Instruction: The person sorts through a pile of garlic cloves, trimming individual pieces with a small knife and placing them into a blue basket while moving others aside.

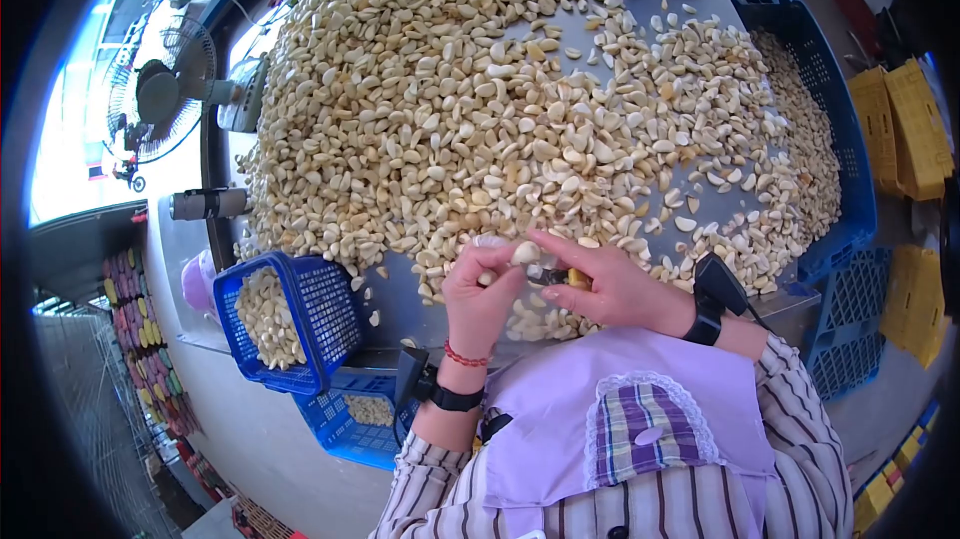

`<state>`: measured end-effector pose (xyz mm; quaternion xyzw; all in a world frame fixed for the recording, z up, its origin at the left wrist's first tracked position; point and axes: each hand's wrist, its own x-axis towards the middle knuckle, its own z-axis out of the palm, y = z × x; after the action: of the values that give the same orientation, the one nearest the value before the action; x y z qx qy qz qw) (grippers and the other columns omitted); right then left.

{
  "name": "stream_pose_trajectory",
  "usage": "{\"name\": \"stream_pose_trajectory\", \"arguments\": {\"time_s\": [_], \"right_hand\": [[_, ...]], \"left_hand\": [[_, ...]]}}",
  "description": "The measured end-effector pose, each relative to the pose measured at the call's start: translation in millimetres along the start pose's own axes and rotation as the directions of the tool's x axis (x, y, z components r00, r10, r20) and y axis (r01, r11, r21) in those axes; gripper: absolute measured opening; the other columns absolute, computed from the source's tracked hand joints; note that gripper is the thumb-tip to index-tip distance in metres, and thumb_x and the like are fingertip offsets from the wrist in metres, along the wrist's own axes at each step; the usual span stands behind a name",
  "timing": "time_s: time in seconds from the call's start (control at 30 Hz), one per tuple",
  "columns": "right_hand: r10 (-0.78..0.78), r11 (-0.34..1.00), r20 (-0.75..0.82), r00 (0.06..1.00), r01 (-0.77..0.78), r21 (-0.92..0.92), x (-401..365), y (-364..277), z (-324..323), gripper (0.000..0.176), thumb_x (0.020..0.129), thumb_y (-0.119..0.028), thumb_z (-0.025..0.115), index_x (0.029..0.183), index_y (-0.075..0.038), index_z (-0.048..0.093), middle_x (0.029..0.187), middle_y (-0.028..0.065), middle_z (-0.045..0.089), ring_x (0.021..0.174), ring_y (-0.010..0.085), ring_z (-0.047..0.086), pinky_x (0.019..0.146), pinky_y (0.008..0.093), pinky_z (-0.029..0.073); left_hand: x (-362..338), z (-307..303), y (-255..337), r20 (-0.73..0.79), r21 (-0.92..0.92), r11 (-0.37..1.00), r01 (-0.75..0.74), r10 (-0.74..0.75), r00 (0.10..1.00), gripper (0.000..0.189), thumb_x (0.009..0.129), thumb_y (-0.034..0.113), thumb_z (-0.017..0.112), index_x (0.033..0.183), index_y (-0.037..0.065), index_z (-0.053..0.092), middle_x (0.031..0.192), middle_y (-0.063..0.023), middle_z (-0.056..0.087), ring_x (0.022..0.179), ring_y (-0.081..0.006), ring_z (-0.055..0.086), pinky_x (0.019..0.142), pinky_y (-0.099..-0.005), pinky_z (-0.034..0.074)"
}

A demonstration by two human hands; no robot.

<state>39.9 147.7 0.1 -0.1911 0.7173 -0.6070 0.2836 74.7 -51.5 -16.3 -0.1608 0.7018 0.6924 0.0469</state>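
Note:
Near the table's front edge, my left hand [478, 284] is closed, its fingertips pinching a pale peeled garlic clove [525, 253]. My right hand [612, 287] faces it, wrapped round a small knife with a yellow handle [578, 279]; its short metal blade points toward the left hand, close under the clove. The right index finger stretches out to the clove. A wide heap of peeled garlic cloves [430, 129] spreads just beyond both hands. Some loose cloves [545, 319] lie below them, against the lilac apron.
A blue basket [335, 314] holding cloves stands at the table's left corner, above a lower blue basket [330, 429]. Cloves spill into a large blue crate [850, 159] on the right. The metal table [690, 199] shows between cloves. A fan [165, 89] stands left; yellow crates [905, 129] lie far right.

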Motion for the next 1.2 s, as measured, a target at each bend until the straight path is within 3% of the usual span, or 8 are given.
{"name": "stream_pose_trajectory", "arguments": {"time_s": [0.3,0.37,0.73,0.83,0.9,1.0,1.13,1.2], "right_hand": [[-0.254,0.967,-0.182,0.95,0.255,-0.019,7.5,29.5,10.2,0.057,0.091,-0.023,0.057,0.142,-0.014,0.036,0.078,0.0081,0.061,0.063,0.0138,0.056,0.061,0.0278,0.046],[0.251,0.85,0.005,0.968,-0.223,0.477,2.5,14.4,-0.3,0.049,0.093,-0.023,0.055,0.139,-0.013,0.043,0.078,-0.0006,0.056,0.063,0.004,0.048,0.057,0.0193,0.043],[-0.07,0.969,-0.051,0.996,0.08,0.234,2.9,16.4,2.8,0.045,0.095,-0.022,0.053,0.137,-0.009,0.045,0.093,0.0008,0.062,0.077,0.0045,0.052,0.071,0.0222,0.045],[0.171,0.911,-0.088,0.981,-0.123,0.394,3.8,9.1,-2.1,0.042,0.095,-0.021,0.053,0.135,-0.01,0.047,0.084,-0.0011,0.06,0.066,0.0029,0.051,0.061,0.0191,0.044],[0.298,0.834,-0.094,0.95,-0.211,0.509,3.2,14.7,-4.4,0.041,0.095,-0.021,0.052,0.135,-0.012,0.048,0.076,-0.0034,0.055,0.055,0.001,0.046,0.05,0.0169,0.04],[0.302,0.791,-0.104,0.948,-0.188,0.582,5.2,18.6,-2.3,0.042,0.095,-0.021,0.052,0.136,-0.013,0.047,0.072,-0.0043,0.05,0.05,0.0005,0.042,0.046,0.0171,0.038],[0.291,0.81,-0.091,0.952,-0.195,0.552,5.6,24.0,-1.5,0.041,0.097,-0.019,0.049,0.137,-0.011,0.045,0.072,-0.0046,0.048,0.05,0.0012,0.042,0.048,0.0156,0.039],[0.27,0.811,-0.075,0.96,-0.185,0.556,3.9,28.4,-3.3,0.044,0.096,-0.019,0.05,0.139,-0.011,0.042,0.073,-0.0039,0.049,0.051,0.0013,0.042,0.049,0.0158,0.039]], "left_hand": [[-5.6,20.0,11.0,0.034,-0.233,0.956,0.178,-0.175,0.984,0.017,0.077,-0.004,0.066,0.092,0.004,0.065,0.076,0.0016,0.059,0.063,-0.0021,0.051,0.055,-0.0158,0.04],[-6.1,19.3,1.6,0.164,-0.613,0.736,0.288,-0.239,0.957,0.012,0.081,-0.002,0.063,0.091,0.005,0.061,0.075,0.0015,0.059,0.059,-0.0022,0.048,0.051,-0.0157,0.037],[-12.6,24.4,9.3,0.196,-0.492,0.813,0.311,-0.245,0.95,0.008,0.085,0.01,0.06,0.09,0.009,0.053,0.075,-0.0003,0.053,0.05,-0.0049,0.039,0.044,-0.0179,0.03],[-2.8,12.3,6.6,0.404,-0.798,0.528,0.29,0.111,0.908,0.028,0.084,0.03,0.061,0.098,0.011,0.046,0.081,-0.0051,0.049,0.047,-0.0083,0.036,0.041,-0.0196,0.029],[18.8,-1.3,17.2,0.069,-0.874,0.465,0.14,-0.165,0.984,0.021,0.088,0.028,0.058,0.091,0.01,0.047,0.075,-0.0033,0.048,0.049,-0.0095,0.037,0.041,-0.0206,0.031],[81.9,-45.2,2.9,-0.183,-0.138,0.989,0.059,-0.084,0.98,0.02,0.089,0.025,0.058,0.099,0.008,0.058,0.069,-0.0037,0.054,0.058,-0.013,0.047,0.048,-0.024,0.041],[137.6,-71.8,-41.8,0.136,0.87,0.317,-0.376,0.58,0.803,0.027,0.086,0.021,0.062,0.107,0.004,0.065,0.078,-0.0047,0.063,0.07,-0.0148,0.059,0.064,-0.0263,0.049],[133.3,-67.2,-38.7,0.089,0.856,0.39,-0.339,0.534,0.841,0.02,0.085,0.017,0.064,0.097,0.001,0.066,0.085,-0.0049,0.066,0.077,-0.015,0.061,0.074,-0.027,0.05]]}}
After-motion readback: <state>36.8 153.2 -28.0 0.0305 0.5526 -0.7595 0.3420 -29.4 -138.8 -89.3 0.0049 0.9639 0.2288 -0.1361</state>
